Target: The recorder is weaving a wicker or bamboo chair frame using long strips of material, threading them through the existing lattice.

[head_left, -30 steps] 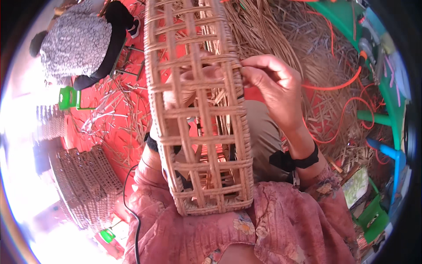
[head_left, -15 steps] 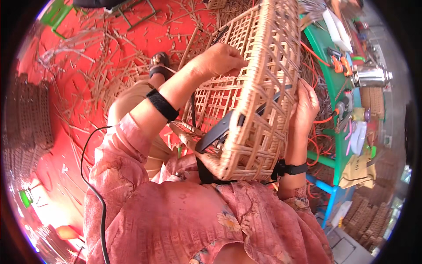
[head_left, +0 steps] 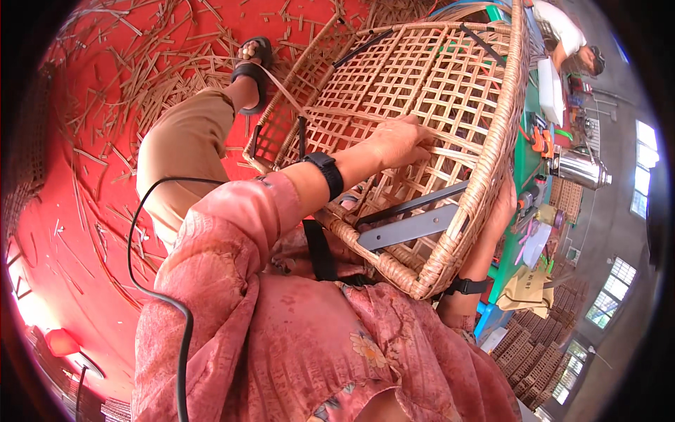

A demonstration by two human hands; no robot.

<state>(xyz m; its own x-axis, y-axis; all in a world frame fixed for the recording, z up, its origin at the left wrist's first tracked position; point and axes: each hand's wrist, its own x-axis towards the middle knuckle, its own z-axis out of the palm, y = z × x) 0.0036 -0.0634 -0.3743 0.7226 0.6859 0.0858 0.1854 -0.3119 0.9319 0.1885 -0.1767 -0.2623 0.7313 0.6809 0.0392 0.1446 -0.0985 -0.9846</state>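
Note:
A large woven rattan frame (head_left: 485, 165) with an open lattice panel rests tilted across my lap, its wrapped rim rising on the right. My left hand (head_left: 404, 143) is at the inner side of the lattice, fingers curled against the strips; what they pinch is too small to make out. Along the outer right side lies my right hand (head_left: 500, 207), partly hidden behind the rim, so its fingers do not show. A dark flat metal bar (head_left: 408, 228) with holes spans the near corner inside the frame. One loose pale strip (head_left: 285, 91) runs from near my sandalled foot to the weave.
Cut rattan scraps (head_left: 169, 77) litter the red floor (head_left: 91, 260). At right a green table (head_left: 524, 169) holds orange-handled tools (head_left: 541, 141), a steel flask (head_left: 580, 167) and a cloth bag (head_left: 526, 290). Another person (head_left: 562, 32) bends at the far right. Woven pieces (head_left: 541, 344) are stacked lower right.
The frame has turned so its lattice panel faces me more openly. My left hand has moved right and lower, over the panel; my right hand has slipped further behind the rim.

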